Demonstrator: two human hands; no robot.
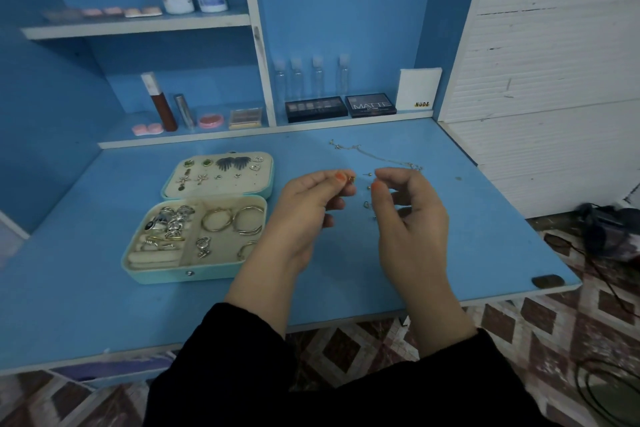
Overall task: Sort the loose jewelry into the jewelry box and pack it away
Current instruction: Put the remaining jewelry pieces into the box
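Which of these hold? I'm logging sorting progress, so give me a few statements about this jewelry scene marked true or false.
1. The jewelry box lies open on the table. True.
2. The left hand pinches a small earring. True.
3. The chain necklace is packed in the box. False: it lies on the table, outside the box.
4. The hoops sit in the lid. False: they lie in a base compartment; the lid holds pinned earrings.
5. Some small studs lie loose on the table. True.
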